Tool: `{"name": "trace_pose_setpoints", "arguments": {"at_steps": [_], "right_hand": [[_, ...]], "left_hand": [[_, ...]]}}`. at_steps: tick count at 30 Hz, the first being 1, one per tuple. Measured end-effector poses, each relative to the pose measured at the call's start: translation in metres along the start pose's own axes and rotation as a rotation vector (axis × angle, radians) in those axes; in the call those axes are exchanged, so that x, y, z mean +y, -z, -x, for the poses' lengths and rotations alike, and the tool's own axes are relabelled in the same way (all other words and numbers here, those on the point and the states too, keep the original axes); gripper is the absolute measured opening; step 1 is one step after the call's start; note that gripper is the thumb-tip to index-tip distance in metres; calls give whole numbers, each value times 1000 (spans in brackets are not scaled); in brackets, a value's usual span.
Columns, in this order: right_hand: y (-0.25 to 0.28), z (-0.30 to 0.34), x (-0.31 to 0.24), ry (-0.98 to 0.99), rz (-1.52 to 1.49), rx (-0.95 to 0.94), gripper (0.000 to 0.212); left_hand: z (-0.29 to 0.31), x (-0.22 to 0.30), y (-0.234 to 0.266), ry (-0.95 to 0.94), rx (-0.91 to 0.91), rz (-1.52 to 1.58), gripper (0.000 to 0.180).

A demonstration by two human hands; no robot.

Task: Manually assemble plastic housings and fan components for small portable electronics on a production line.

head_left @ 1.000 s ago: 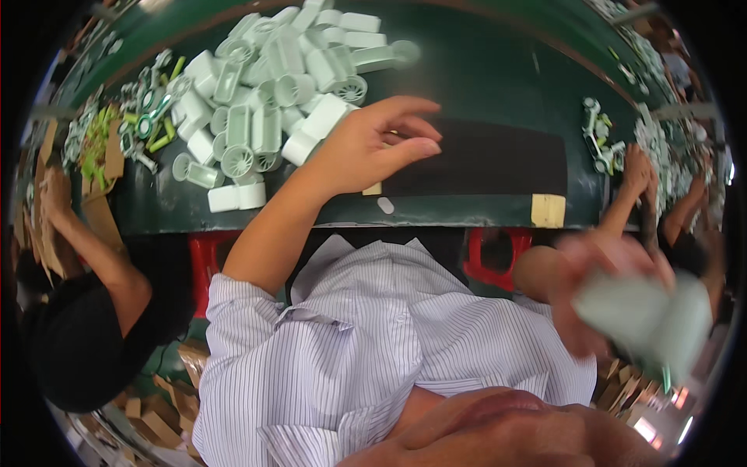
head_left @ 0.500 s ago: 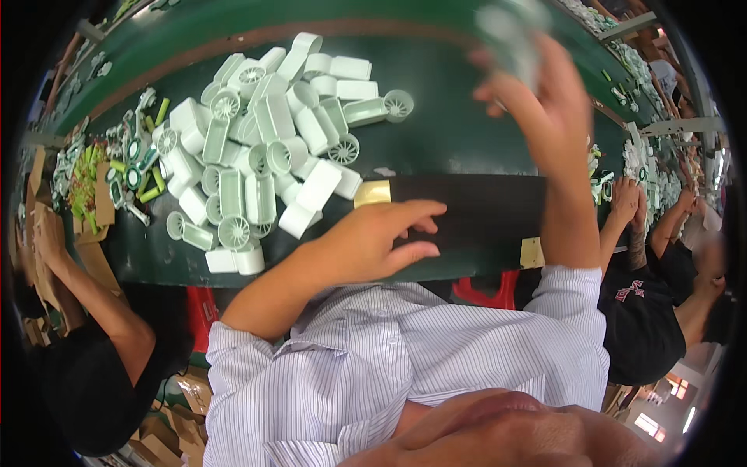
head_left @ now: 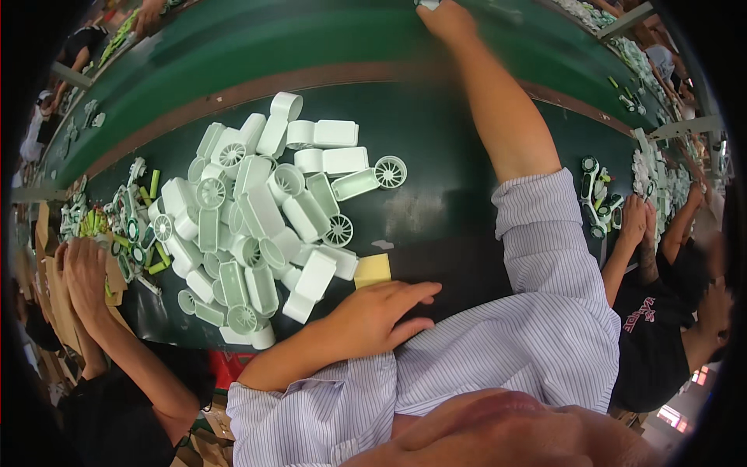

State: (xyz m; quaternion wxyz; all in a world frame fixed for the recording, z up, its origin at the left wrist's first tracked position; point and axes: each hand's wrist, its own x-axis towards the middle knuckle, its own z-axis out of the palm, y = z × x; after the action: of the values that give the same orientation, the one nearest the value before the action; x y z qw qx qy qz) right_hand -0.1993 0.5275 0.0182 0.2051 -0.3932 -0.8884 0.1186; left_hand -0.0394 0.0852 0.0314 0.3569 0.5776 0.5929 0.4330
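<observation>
**Right arm stretched far; left hand parked beside loose parts**

Since the earlier frame the right hand (head_left: pixel 445 17) has reached further out to the picture's top edge; its grip cannot be told. Left hand (head_left: pixel 373 315) lies flat and open on the worktop (head_left: pixel 451 202), just beside the pile of pale green plastic housings (head_left: pixel 261 226). Risk, as judged: the striped sleeve (head_left: pixel 545 249) sweeps back, knocking loose housings off the near edge.
</observation>
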Motion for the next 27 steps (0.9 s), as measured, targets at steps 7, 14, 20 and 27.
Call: {"name": "trace_pose_setpoints", "arguments": {"at_steps": [7,14,20,27], "right_hand": [[0,-106,110,206,236,272,52],[7,-126,173,-3,612,-202,46],[72,-109,197,156,412,-162,46],[208,97,55,62,-291,-404,34]], "left_hand": [[-6,0,1,28,-59,72,55],[-7,-7,2,83,-52,148,54],[-12,5,7,81,-101,242,52],[-3,15,-3,92,28,604,67]]}}
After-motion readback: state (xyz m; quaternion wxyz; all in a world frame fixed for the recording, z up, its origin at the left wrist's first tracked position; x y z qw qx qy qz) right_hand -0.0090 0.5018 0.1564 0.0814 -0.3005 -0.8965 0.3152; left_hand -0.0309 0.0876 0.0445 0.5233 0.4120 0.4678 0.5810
